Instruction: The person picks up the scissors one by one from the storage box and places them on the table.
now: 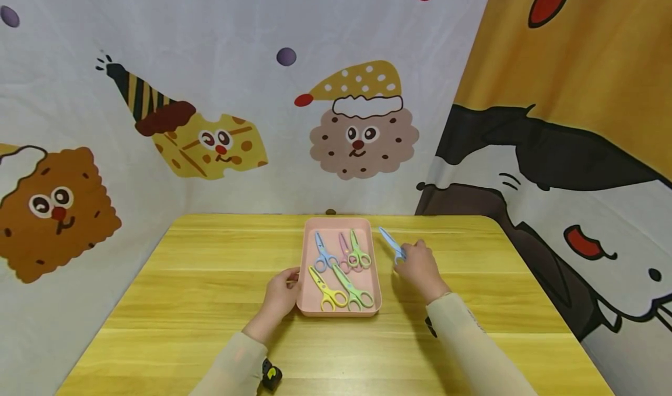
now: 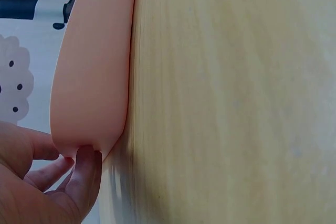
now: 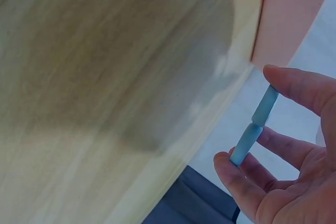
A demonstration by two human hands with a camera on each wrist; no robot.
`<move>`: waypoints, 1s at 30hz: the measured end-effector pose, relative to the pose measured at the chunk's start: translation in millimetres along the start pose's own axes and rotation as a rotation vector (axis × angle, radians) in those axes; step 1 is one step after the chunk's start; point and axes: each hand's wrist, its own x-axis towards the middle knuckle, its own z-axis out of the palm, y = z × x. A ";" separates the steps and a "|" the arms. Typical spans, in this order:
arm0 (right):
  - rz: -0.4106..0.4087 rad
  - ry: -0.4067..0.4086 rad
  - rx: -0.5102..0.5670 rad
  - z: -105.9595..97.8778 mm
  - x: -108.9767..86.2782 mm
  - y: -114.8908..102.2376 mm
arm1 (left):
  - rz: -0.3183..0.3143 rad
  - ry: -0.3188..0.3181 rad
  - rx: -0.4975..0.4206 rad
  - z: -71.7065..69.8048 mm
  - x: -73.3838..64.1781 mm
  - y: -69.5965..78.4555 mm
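Observation:
In the head view my left hand (image 1: 280, 294) is at the left wall of a shallow pink tray (image 1: 338, 314), its fingertips touching the outside. The left wrist view shows the loosely bent fingers against a rounded corner of the tray. To the right of the tray, my right hand (image 1: 422, 269) pinches light blue scissors (image 1: 390, 240) by the handle, above the table, with the blades pointing up-left. In the right wrist view the scissors (image 3: 245, 142) appear edge-on between thumb and fingers. Inside the tray lie blue scissors (image 1: 320, 244), pink scissors (image 1: 343, 242), yellow scissors (image 1: 321, 287) and two green scissors.
The tray stands on a wood-grain table (image 1: 210, 267), near its back edge. Behind it hangs a white cloth (image 1: 226, 34) printed with cartoon biscuits and cheese. A yellow cloth section (image 1: 604, 81) with a large cartoon animal is on the right.

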 end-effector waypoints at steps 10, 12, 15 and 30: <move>0.055 -0.031 0.025 6.2 3.9 3.4 | -0.006 -0.008 0.001 -0.2 -0.7 0.9; 0.068 -0.042 0.025 7.7 5.3 4.5 | -0.007 -0.008 0.002 -0.1 -0.6 0.8; 0.075 -0.049 0.018 9.8 7.9 6.2 | -0.008 -0.005 0.003 -0.1 -0.5 0.8; 0.122 -0.070 0.017 16.6 19.7 6.3 | -0.010 -0.003 0.013 0.8 0.9 -0.4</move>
